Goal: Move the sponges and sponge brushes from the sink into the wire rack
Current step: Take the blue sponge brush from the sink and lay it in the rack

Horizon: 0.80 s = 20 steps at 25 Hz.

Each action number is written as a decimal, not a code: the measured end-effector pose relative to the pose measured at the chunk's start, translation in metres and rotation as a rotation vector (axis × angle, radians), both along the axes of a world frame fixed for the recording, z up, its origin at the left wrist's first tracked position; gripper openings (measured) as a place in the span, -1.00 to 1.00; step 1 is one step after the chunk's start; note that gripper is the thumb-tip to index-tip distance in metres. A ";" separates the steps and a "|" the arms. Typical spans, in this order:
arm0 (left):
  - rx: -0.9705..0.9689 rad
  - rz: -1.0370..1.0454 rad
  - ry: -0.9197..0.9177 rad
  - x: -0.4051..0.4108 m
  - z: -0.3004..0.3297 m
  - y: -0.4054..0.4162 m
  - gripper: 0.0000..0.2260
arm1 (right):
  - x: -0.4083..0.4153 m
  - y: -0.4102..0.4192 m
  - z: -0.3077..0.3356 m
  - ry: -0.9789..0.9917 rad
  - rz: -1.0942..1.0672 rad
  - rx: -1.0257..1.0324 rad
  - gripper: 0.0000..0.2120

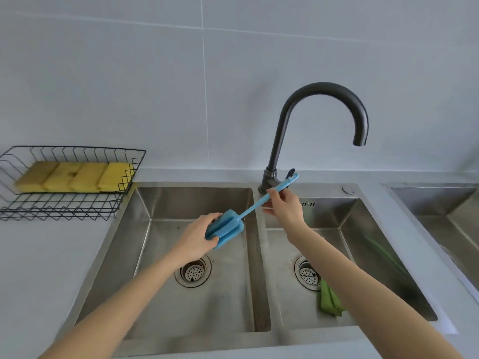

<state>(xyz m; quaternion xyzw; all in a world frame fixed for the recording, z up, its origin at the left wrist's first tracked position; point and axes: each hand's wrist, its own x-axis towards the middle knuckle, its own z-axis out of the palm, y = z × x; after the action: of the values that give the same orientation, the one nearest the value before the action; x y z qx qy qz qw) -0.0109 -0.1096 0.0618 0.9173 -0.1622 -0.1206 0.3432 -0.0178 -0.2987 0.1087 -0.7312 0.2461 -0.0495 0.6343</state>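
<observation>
Over the left sink basin (145, 208), blue sponge brush (225, 231) is gripped at head by left hand (197, 237), handle pinched by right hand (285, 207); slip back into basin risked during handover toward wire rack (124, 187).

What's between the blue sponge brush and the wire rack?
Head view: only bare sink rim and counter between blue sponge brush and wire rack.

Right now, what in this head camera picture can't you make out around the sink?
- Green brush in the right basin: the right forearm covers its middle, so its full length is hidden.
- Third basin at far right: cut off by the picture's edge.
- Blue brush head: the left hand covers part of it.
- Wire rack: its left end runs off the picture.
</observation>
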 end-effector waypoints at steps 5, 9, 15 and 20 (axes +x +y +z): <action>-0.007 0.077 -0.021 0.007 0.009 0.069 -0.52 | 0.013 0.061 0.012 -0.030 0.049 0.036 -0.70; -0.012 0.139 -0.036 0.014 0.017 0.124 -0.56 | 0.025 0.112 0.016 -0.057 0.093 0.020 -0.70; -0.025 0.204 -0.070 0.034 0.029 0.197 -0.58 | 0.052 0.177 0.025 -0.109 0.142 0.034 -0.71; 0.021 0.282 -0.139 0.063 0.039 0.239 -0.59 | 0.079 0.216 0.029 -0.132 0.119 0.120 -0.78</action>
<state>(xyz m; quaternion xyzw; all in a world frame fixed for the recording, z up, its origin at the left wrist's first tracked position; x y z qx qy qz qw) 0.0520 0.1294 0.1009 0.9405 -0.0539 -0.0092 0.3353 0.0614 -0.0828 0.1380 -0.7005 0.1622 -0.0451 0.6935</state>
